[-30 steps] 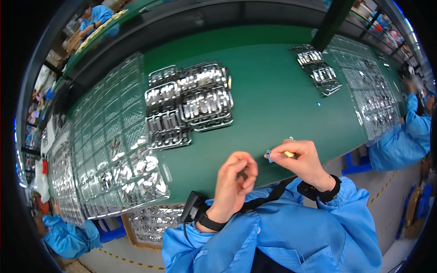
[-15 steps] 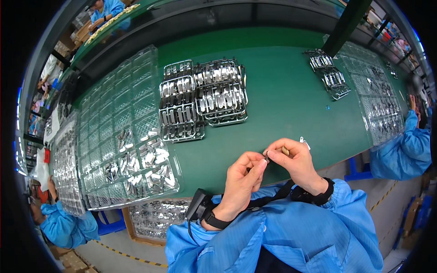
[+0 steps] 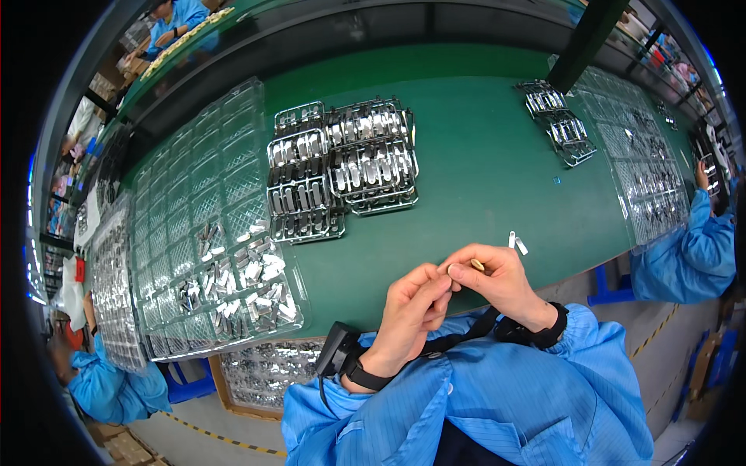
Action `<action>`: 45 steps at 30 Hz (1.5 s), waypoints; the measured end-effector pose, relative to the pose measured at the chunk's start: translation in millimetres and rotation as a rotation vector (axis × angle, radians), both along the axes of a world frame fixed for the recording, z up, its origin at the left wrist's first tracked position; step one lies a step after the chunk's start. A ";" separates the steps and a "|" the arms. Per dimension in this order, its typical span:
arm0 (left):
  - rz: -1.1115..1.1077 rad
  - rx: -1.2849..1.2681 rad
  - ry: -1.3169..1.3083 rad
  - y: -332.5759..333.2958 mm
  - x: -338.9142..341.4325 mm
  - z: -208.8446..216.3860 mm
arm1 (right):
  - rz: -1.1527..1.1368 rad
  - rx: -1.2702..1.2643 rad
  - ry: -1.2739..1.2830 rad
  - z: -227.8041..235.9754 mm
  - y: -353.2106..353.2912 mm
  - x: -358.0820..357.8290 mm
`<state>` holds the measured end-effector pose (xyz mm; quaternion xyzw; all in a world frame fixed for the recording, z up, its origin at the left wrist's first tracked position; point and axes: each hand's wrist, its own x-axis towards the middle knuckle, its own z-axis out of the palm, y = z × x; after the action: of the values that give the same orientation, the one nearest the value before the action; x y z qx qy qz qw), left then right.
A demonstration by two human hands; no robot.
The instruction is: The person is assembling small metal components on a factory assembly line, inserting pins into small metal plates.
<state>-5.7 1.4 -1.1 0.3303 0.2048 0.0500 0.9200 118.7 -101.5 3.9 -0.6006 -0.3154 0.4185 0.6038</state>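
Observation:
My left hand (image 3: 417, 307) and my right hand (image 3: 501, 283) meet fingertip to fingertip over the front part of the green table (image 3: 466, 163). Both are closed in a pinch. A small oval gold-coloured piece (image 3: 478, 266) shows among the curled fingers of my right hand. Whatever lies between the touching fingertips is hidden, and I cannot make out what my left hand grips. Just beyond my right hand, two small silver metal pieces (image 3: 521, 246) lie side by side on the table.
Wire racks of flat metal pieces (image 3: 373, 167) stand mid-table, and smaller racks (image 3: 571, 136) at the far right. A clear plastic compartment tray (image 3: 186, 175) on the left holds loose silver pieces (image 3: 264, 268). Another tray (image 3: 637, 155) lies right, near a dark post (image 3: 588, 46). Co-workers in blue sit either side.
My fingertips have drawn closer, covering the small dark bit seen between them. My right hand has dropped slightly, exposing more of the two silver pieces. The gold-coloured piece has tilted.

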 end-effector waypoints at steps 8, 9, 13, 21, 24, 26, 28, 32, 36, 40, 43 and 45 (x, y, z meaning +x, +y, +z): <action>0.044 0.042 0.027 -1.5 1.3 -0.1 | -0.145 -0.004 -0.619 3.9 -4.6 -1.5; 0.049 0.038 0.022 -1.6 1.9 -0.3 | -0.172 0.096 -0.702 0.8 -6.2 -1.4; 0.049 0.031 -0.005 -2.6 1.3 -3.8 | -0.109 0.128 -0.922 -4.4 -7.3 -0.5; 0.056 0.042 -0.010 -2.9 1.9 -4.2 | -0.141 0.139 -1.010 -6.6 -3.9 -1.0; 0.059 0.050 -0.010 -3.0 1.4 -4.9 | -0.152 0.136 -1.010 -7.0 -3.4 -1.9; 0.057 0.057 -0.013 -3.3 1.4 -4.8 | -0.158 0.135 -1.008 -6.9 -3.4 -2.6; 0.055 0.065 -0.016 -3.6 1.2 -4.9 | -0.165 0.117 -0.984 -7.0 -3.8 -3.9; 0.054 0.080 -0.039 -3.9 -0.4 -4.7 | -0.170 0.106 -0.932 -9.1 -3.9 -6.3; 0.070 0.103 -0.045 -5.7 0.2 0.3 | -0.182 0.093 -0.905 -8.5 -5.1 -7.8; 0.071 0.134 0.001 -9.7 -9.1 6.5 | -0.494 -0.118 -0.465 -5.6 -5.1 9.8; 0.071 0.138 -0.048 -10.5 -15.8 5.2 | -0.427 -0.036 -0.830 3.2 -10.9 21.1; 0.109 0.103 -0.027 -8.0 -12.6 6.0 | -0.394 -0.066 -0.805 0.0 -8.0 14.3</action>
<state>-18.4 -6.6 4.9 0.3649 0.2071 0.1148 0.9004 133.0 -109.5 3.9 -0.7833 -0.3912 0.0382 0.4817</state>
